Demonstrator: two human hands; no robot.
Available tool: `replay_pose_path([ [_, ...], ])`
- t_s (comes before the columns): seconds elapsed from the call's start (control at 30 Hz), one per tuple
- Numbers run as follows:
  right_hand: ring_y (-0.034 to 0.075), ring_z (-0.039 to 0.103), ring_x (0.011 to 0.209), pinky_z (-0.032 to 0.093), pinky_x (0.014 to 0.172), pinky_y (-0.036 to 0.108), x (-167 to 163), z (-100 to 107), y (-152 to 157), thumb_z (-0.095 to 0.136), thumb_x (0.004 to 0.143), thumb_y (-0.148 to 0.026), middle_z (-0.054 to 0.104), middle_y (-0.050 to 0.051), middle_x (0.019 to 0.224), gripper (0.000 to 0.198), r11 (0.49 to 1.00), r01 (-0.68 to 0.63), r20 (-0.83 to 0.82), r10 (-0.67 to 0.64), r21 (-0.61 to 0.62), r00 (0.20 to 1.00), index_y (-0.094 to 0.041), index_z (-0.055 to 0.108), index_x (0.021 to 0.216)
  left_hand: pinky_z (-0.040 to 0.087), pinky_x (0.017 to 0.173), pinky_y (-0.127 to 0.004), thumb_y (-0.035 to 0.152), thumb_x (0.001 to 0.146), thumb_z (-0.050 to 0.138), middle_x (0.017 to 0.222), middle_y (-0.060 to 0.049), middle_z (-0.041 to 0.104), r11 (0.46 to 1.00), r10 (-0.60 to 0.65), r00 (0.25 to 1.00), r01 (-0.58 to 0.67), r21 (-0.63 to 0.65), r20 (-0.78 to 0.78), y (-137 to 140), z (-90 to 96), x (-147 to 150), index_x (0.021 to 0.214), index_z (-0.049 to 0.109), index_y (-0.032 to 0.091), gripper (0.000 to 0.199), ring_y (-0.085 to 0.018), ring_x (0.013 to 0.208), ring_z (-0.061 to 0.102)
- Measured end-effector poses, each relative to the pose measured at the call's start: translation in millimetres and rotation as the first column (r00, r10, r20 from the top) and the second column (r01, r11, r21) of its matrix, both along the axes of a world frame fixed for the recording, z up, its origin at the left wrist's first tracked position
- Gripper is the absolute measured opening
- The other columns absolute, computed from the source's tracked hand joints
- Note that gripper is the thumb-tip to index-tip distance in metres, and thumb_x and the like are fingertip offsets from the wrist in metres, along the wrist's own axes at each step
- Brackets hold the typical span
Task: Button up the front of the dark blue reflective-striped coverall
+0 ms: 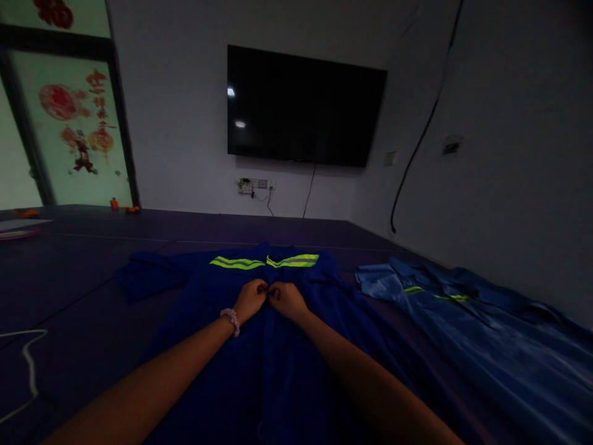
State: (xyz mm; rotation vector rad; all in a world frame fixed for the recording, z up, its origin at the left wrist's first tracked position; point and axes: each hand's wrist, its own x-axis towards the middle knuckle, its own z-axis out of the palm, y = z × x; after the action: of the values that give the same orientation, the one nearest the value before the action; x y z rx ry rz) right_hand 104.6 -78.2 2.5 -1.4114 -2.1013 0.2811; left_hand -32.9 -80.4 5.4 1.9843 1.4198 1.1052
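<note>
A dark blue work jacket (231, 364) with yellow-green reflective stripes across the chest lies spread on the floor in front of me. My left hand (251, 298), with a pale scrunchie (230, 320) on its wrist, pinches the front placket (270, 334) just below the stripes. My right hand (287, 300) pinches the same placket from the other side, fingertips nearly touching those of the left. Both hands are closed on the cloth edge. Whether a button or other fastener sits between the fingers is hidden.
A lighter blue garment (482, 327) with reflective strips lies on the right by the wall. A white cable (31, 364) curls at the left. On the wall hang a television (306, 105) and a dark cord (417, 151). Small orange objects (132, 210) stand near the door.
</note>
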Motion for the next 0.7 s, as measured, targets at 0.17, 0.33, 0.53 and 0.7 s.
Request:
replay_pose_path([
  [0.17, 0.011, 0.059, 0.058, 0.035, 0.050, 0.019, 0.5, 0.6, 0.1, 0.057, 0.071, -0.017, 0.065, 0.000, 0.065, 0.020, 1.000, -0.014, -0.002, 0.014, 0.001, 1.000, -0.019, 0.068, 0.088, 0.042, 0.069, -0.021, 0.003, 0.071, 0.047, 0.081, -0.005, 0.067, 1.000, -0.003, 1.000, 0.003, 0.007, -0.005, -0.7, -0.2, 0.4, 0.080, 0.063, 0.013, 0.021, -0.011, 0.074, 0.059],
  [0.33, 0.012, 0.059, 0.059, 0.034, 0.050, 0.019, 0.6, 1.3, 0.0, 0.057, 0.069, -0.016, 0.065, 0.000, 0.064, 0.021, 1.000, -0.004, 0.019, 0.004, 0.003, 1.000, -0.018, 0.067, 0.087, 0.042, 0.067, -0.021, 0.004, 0.071, 0.047, 0.081, -0.004, 0.067, 1.000, 0.002, 1.000, -0.002, 0.003, -0.014, -1.1, 0.2, 0.4, 0.081, 0.063, 0.013, 0.021, -0.011, 0.073, 0.059],
  [0.53, 0.012, 0.058, 0.059, 0.034, 0.050, 0.019, 0.2, 2.2, -1.1, 0.057, 0.069, -0.016, 0.065, 0.000, 0.064, 0.021, 1.000, -0.009, 0.017, 0.009, -0.006, 1.000, -0.019, 0.067, 0.088, 0.042, 0.068, -0.021, 0.004, 0.072, 0.048, 0.081, -0.005, 0.067, 1.000, 0.006, 1.000, -0.006, -0.003, -0.017, -2.3, 1.2, 0.4, 0.082, 0.064, 0.013, 0.021, -0.011, 0.074, 0.059],
  [0.7, 0.012, 0.058, 0.058, 0.033, 0.049, 0.019, -0.1, 1.5, -0.8, 0.057, 0.068, -0.014, 0.064, -0.001, 0.063, 0.022, 1.000, 0.008, 0.019, -0.008, -0.006, 1.000, -0.019, 0.067, 0.086, 0.043, 0.068, -0.021, 0.005, 0.073, 0.047, 0.083, -0.005, 0.067, 1.000, 0.012, 1.000, -0.012, -0.002, -0.019, -4.2, 2.5, 0.9, 0.082, 0.064, 0.014, 0.021, -0.012, 0.075, 0.060],
])
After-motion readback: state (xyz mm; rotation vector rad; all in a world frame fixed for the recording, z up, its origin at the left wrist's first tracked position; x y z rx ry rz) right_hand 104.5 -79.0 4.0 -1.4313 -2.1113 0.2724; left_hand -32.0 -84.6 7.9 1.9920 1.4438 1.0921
